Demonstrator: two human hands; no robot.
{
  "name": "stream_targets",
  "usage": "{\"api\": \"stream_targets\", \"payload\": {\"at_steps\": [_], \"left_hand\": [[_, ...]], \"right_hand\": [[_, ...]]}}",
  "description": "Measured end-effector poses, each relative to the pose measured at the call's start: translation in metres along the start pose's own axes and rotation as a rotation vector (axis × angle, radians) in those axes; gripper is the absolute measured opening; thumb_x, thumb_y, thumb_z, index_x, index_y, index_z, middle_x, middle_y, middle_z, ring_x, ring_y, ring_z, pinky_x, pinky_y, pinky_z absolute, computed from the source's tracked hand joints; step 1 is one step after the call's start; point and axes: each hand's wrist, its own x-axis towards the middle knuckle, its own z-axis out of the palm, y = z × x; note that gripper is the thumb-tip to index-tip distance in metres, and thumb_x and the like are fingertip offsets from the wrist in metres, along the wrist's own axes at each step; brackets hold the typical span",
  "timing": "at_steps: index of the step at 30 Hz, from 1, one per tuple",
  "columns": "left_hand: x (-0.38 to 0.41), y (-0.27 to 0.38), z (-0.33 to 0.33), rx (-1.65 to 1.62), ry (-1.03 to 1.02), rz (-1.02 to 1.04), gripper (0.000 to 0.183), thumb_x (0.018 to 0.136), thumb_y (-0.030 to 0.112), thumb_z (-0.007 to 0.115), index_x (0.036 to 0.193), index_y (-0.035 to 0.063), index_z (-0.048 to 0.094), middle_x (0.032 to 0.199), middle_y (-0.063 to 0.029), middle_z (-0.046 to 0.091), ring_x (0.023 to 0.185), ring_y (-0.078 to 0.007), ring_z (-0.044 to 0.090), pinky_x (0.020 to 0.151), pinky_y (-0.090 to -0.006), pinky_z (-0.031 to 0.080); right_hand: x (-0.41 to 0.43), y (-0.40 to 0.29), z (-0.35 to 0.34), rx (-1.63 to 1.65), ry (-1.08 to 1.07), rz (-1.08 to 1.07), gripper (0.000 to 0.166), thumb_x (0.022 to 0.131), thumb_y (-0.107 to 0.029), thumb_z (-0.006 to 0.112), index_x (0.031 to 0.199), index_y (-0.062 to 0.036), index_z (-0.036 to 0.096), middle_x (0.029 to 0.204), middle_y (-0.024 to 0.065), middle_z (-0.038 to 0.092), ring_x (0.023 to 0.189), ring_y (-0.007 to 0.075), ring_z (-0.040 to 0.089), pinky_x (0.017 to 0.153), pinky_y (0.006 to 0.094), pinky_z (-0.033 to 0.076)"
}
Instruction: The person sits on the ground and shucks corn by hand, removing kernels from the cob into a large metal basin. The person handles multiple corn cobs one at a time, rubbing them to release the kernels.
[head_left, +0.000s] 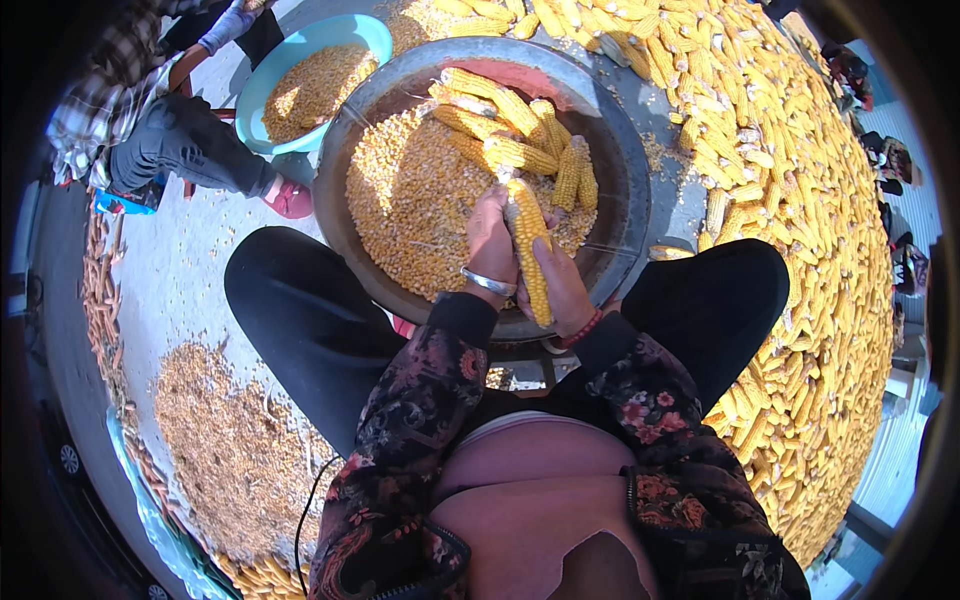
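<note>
Between my knees stands a wide metal basin (634, 161). Loose corn kernels (420, 217) cover much of its bottom, and several whole ears of corn (517, 124) lie heaped at its far right. Over the near right part of the basin, one yellow corn ear (529, 240) is gripped in both hands, its lower end tilted toward me. My left hand (493, 236), with a silver bangle at the wrist, holds the ear's upper left side. My right hand (564, 289), with a red bracelet, wraps its lower right side. Some fingers are hidden behind the ear.
A huge pile of corn ears (810, 300) fills the right. At upper left, a turquoise tub (251, 112) holds kernels beside a seated person's leg (191, 142). Kernels (225, 442) lie spread on the ground at lower left, and bare cobs (101, 292) line the far left.
</note>
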Motion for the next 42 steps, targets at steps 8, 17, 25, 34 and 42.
{"api": "stream_targets", "payload": {"at_steps": [8, 17, 25, 34, 42], "left_hand": [[-0.013, 0.015, 0.021, -0.265, 0.035, -0.091, 0.033, 0.090, 0.034, 0.035, 0.088, 0.0037, 0.047, 0.066, -0.0116, 0.054, 0.061, -0.0223, 0.057, 0.064, -0.0350, 0.050], [0.000, 0.005, 0.003, -0.073, 0.014, -0.040, 0.033, 0.091, 0.031, 0.033, 0.087, 0.0018, 0.047, 0.066, -0.0121, 0.053, 0.062, -0.0224, 0.056, 0.065, -0.0360, 0.050], [0.002, -0.005, -0.004, 0.059, -0.037, 0.007, 0.037, 0.091, 0.033, 0.035, 0.097, -0.0014, 0.048, 0.078, -0.0120, 0.055, 0.076, -0.0246, 0.057, 0.071, -0.0341, 0.048], [-0.003, -0.019, -0.003, 0.429, -0.046, -0.036, 0.043, 0.093, 0.036, 0.034, 0.094, -0.0037, 0.051, 0.081, -0.0121, 0.060, 0.072, -0.0169, 0.060, 0.065, -0.0267, 0.049], [-0.007, -0.023, 0.003, 0.455, -0.057, 0.066, 0.050, 0.095, 0.036, 0.024, 0.089, -0.0048, 0.052, 0.077, -0.0155, 0.062, 0.068, -0.0193, 0.060, 0.065, -0.0290, 0.049]], "right_hand": [[0.001, -0.003, 0.005, -0.062, 0.036, -0.019, 0.031, 0.092, -0.036, 0.036, 0.098, -0.0058, 0.043, 0.052, 0.0059, 0.047, 0.035, 0.0132, 0.044, 0.031, 0.0235, 0.035], [0.000, -0.001, 0.005, -0.046, 0.025, 0.002, 0.032, 0.091, -0.036, 0.042, 0.099, -0.0045, 0.045, 0.057, 0.0031, 0.048, 0.040, 0.0107, 0.046, 0.034, 0.0223, 0.036], [0.004, -0.004, 0.000, 0.006, 0.071, 0.085, 0.039, 0.091, -0.045, 0.034, 0.087, -0.0082, 0.046, 0.051, 0.0059, 0.046, 0.034, 0.0143, 0.042, 0.031, 0.0231, 0.034], [0.008, -0.006, 0.002, -0.052, 0.250, -0.002, 0.040, 0.092, -0.043, 0.034, 0.086, -0.0059, 0.050, 0.053, 0.0051, 0.049, 0.035, 0.0133, 0.045, 0.032, 0.0233, 0.037], [0.015, 0.011, -0.010, -0.123, 0.160, -0.273, 0.039, 0.093, -0.029, 0.039, 0.115, 0.0032, 0.045, 0.103, 0.0057, 0.054, 0.091, 0.0077, 0.050, 0.079, 0.0207, 0.040]]}}
